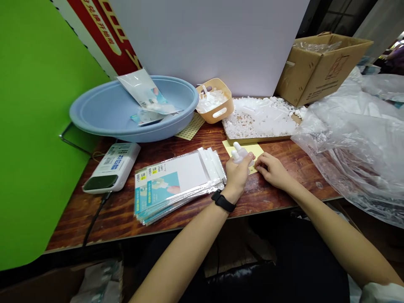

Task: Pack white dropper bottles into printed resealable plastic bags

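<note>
My left hand (236, 176) is shut around a small white plastic dropper bottle (241, 154), whose nozzle points up and to the left. My right hand (271, 170) sits just to its right, fingertips resting on a pale yellow sheet of paper (243, 149) that lies on the wooden table (120, 214). The bottle is above the sheet, and my left hand hides part of the paper. To the left of my left hand lies a fanned stack of foil-backed printed pouches (176, 185), almost touching my left wrist.
A blue plastic basin (104, 113) holds loose pouches. Behind my hands are a tan basket (221, 111) of white parts and a tray (259, 120) heaped with them. A white electronic device (112, 168) sits at left, a cardboard box (322, 69) back right, clear plastic sheeting (356, 143) right.
</note>
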Demonstrator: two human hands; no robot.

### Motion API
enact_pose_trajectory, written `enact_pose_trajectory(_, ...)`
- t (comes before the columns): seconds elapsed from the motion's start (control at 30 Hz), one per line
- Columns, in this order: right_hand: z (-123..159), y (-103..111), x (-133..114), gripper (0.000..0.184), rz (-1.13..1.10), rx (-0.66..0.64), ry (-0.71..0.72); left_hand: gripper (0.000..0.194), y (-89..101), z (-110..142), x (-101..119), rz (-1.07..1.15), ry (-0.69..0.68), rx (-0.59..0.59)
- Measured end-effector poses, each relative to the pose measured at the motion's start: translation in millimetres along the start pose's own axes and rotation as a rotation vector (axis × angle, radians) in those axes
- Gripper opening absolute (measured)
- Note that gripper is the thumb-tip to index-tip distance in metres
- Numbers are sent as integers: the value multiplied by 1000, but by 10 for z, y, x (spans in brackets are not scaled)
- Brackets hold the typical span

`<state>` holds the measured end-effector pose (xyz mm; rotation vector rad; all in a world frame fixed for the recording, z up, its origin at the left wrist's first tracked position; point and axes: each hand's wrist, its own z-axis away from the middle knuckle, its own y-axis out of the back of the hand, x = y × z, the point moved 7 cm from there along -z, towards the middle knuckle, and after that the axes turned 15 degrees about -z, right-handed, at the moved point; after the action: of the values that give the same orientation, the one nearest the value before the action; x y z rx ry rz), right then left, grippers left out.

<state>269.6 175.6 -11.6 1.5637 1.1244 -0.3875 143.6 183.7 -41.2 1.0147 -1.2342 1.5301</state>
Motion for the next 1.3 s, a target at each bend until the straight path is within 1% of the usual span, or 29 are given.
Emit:
enact_pose_trajectory(0.2, 52, -2, -33, 15, -8, -23, 40, 14, -14, 19, 21, 65, 40, 14)
enact_pose_trajectory(0.33, 33, -11, -22, 11, -25, -26, 28, 12, -18, 36, 27, 111, 81, 28)
enact_pose_trajectory(0.43, 3, 20, -16, 10, -50, 0, 15, 11, -17, 42, 37, 142, 117, 38)
enact_pose_trajectory(0.53, 14, 123, -90, 11, -101, 68, 27, 10, -13, 54, 67, 191, 164, 52)
enact_pose_trajectory(0.63, 79, 234, -289, 10, -162, 153, 62, 9, -28, 103, 141, 245, 225, 31)
enact_pose_trajectory(0.7, 132, 260, -488, 9, -225, 208, 103, 10, -62, 158, 236, 301, 256, -31)
enact_pose_trajectory(0.8, 187, 220, -834, 7, -334, 292, 191, 14, -91, 247, 465, 426, 244, -119)
enact_pose_trajectory(0.9, 186, 142, -1147, 8, -385, 362, 265, 19, -82, 334, 719, 532, 215, -142)
enact_pose_trajectory(0.97, 161, 104, -1302, 9, -406, 405, 286, 23, -90, 402, 862, 582, 217, -160)
enact_pose_trajectory(1.13, 107, 33, -1564, 12, -439, 477, 323, 32, -61, 564, 1124, 669, 204, -211)
enact_pose_trajectory(1.3, 68, -103, -1713, 24, -557, 443, 399, 36, 50, 658, 1306, 748, 143, -277)
